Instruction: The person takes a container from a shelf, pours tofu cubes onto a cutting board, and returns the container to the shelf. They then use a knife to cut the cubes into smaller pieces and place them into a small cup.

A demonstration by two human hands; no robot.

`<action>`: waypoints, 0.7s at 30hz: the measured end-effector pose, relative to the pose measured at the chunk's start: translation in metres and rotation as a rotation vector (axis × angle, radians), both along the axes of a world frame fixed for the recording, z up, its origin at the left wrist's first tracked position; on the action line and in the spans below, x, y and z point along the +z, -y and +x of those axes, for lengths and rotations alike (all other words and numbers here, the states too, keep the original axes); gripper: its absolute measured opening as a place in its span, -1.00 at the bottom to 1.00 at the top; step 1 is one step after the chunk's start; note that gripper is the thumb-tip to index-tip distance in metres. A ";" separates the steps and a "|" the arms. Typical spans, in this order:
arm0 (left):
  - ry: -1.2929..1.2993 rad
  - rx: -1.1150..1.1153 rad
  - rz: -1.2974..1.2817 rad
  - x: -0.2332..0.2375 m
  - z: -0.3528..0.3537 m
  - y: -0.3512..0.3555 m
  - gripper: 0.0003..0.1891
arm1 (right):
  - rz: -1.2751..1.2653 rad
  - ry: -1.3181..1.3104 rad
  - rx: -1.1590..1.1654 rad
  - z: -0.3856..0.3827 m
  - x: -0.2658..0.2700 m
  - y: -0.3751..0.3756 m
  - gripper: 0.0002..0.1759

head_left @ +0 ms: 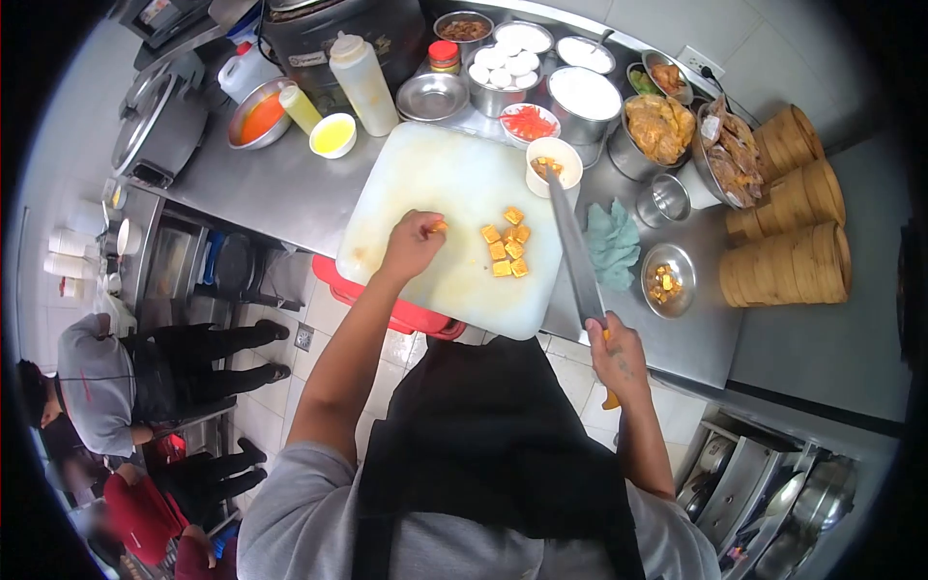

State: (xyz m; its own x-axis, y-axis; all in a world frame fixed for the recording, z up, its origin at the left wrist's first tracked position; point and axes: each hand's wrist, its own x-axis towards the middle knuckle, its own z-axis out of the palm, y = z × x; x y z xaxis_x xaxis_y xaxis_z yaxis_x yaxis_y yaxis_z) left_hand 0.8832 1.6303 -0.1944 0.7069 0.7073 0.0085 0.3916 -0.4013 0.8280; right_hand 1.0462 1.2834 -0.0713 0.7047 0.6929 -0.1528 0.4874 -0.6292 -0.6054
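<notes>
My left hand [414, 244] is closed over the white cutting board [396, 184], fingertips pinched on a small golden fried cube that looks like tofu [439, 227]. More golden cubes [505, 253] lie in a loose cluster to its right on the board. My right hand [619, 356] is wrapped round the orange handle of a long knife [578, 256]. The blade points away from me, its tip at a white paper cup [554, 155] with cut golden pieces in it. Right of the knife are a crumpled green cloth [612, 244] and a metal bowl [668, 280] of similar pieces.
Metal pots of eggs [503, 68] and white contents [585, 92] line the back. Bamboo steamers [783, 266] are stacked at the right. A squeeze bottle [363, 85] and an orange-sauce bowl [259, 114] stand at the left. Two people [97, 372] are at the far left.
</notes>
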 end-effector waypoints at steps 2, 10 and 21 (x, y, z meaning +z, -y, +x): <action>0.149 0.143 -0.131 -0.007 -0.022 -0.005 -0.74 | -0.163 -0.030 0.125 -0.006 0.002 -0.009 -0.64; 0.159 0.273 -0.400 0.000 -0.052 0.009 -0.71 | -0.421 -0.116 0.471 -0.031 -0.012 -0.035 -0.64; 0.084 0.179 0.276 0.010 -0.028 0.065 -0.69 | -0.303 -0.040 0.404 -0.038 -0.025 -0.049 -0.65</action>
